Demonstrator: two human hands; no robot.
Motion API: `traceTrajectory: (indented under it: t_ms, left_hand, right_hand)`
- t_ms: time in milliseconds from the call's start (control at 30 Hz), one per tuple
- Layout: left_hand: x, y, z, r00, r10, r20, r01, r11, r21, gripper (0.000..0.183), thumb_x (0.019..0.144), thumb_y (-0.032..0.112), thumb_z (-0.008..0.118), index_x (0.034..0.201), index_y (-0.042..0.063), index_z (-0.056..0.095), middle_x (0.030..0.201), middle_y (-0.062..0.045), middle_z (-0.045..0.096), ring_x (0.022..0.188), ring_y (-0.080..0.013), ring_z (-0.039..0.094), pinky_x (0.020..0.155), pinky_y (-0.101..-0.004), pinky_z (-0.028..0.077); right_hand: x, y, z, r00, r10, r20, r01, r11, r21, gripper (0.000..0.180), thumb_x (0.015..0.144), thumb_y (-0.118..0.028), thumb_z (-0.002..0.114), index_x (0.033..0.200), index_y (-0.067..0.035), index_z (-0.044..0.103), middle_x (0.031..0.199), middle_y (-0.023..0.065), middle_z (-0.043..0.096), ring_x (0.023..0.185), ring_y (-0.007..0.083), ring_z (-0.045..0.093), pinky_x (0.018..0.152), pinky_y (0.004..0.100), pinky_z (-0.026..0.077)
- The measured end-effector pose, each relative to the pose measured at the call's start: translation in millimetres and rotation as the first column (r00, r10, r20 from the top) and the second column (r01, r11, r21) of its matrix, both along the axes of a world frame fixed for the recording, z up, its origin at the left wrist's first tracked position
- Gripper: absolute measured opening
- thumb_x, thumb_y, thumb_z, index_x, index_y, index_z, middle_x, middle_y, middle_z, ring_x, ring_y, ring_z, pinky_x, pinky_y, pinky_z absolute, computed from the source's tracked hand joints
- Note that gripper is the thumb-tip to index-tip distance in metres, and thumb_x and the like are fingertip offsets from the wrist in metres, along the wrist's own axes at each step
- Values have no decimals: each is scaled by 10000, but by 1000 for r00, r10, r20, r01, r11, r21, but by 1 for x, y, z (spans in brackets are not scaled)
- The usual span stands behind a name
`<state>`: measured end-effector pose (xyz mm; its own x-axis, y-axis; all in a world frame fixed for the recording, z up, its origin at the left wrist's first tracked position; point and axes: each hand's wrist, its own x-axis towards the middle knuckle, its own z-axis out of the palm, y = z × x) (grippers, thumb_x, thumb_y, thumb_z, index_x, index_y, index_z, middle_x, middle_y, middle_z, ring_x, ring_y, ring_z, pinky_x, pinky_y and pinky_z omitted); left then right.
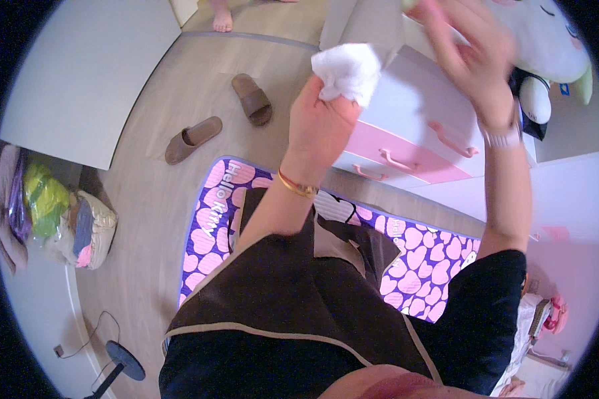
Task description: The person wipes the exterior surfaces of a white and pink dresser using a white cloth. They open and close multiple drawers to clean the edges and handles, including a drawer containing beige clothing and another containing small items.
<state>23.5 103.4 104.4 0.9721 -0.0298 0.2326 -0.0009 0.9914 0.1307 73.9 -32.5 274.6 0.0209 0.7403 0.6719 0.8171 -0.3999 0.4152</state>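
Observation:
My left hand [322, 122] grips a crumpled white cloth [349, 72], bunched up over the fingertips. It is held in front of a white and pink drawer cabinet [409, 99]. My right hand [471, 60] is raised over the cabinet, near a large pale plush toy [539, 40]. Motion blurs this hand, and its fingers run up to the top edge of the view. A pinkish and green patch shows by those fingers, too blurred to identify. Pink handles [451, 142] stick out from the drawer fronts.
Two brown slippers [252, 99] lie on the wood-look floor. A purple mat with pink hearts [419, 264] is below me. Bagged items [47, 199] fill an opening at left, near a round black stand base [125, 360]. Another person's bare foot [222, 21] shows at the top.

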Motion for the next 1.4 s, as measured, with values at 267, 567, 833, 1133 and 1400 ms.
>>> traceTrajectory:
  t_ms: [267, 567, 833, 1133, 1400]
  left_hand:
    - [-43, 12, -21, 988, -145, -61, 128, 966, -226, 461, 1015, 291, 243, 1384, 41, 360, 1386, -148, 435, 1273, -306, 431, 1088, -471, 314]
    - [-24, 21, -95, 852, -115, -511, 93, 993, -68, 472, 959, 384, 330, 1133, 26, 584, 1193, -156, 598, 1125, -319, 564, 964, -450, 447]
    - [-26, 35, -106, 850, -64, -524, 97, 995, 36, 348, 953, 312, 368, 1101, 79, 580, 1134, -97, 623, 1052, -280, 603, 874, -430, 498]
    - [-29, 37, -109, 809, -88, -582, 171, 981, 88, 301, 944, 345, 406, 1071, 136, 582, 1073, -45, 637, 965, -234, 615, 769, -371, 510]
    - [-27, 15, -99, 857, 2, -516, 197, 923, 331, 314, 963, 287, 415, 1099, 50, 572, 1075, -82, 639, 1003, -246, 620, 843, -408, 512]
  right_hand:
    - [-98, -15, -167, 788, 89, -609, 274, 834, 478, 199, 895, -77, 534, 744, -18, 648, 725, 114, 647, 626, 232, 605, 568, 315, 462]
    - [-194, 4, -409, 46, -203, -978, 573, 808, -140, 177, 831, -53, 554, 1000, -39, 604, 942, 181, 612, 864, 343, 588, 760, 372, 464]
    - [-246, -6, -500, -345, -497, -796, 321, 734, -598, 220, 812, -182, 534, 906, -16, 643, 918, 225, 632, 871, 406, 604, 771, 493, 479]
    - [-205, -36, -561, -382, -369, -847, 469, 713, -522, 306, 801, -235, 523, 772, 41, 653, 815, 270, 627, 774, 436, 605, 738, 489, 472]
    - [-157, -49, -502, -120, 125, -985, 797, 604, -20, 221, 934, -176, 510, 851, 1, 613, 712, 34, 610, 624, 124, 575, 573, 268, 452]
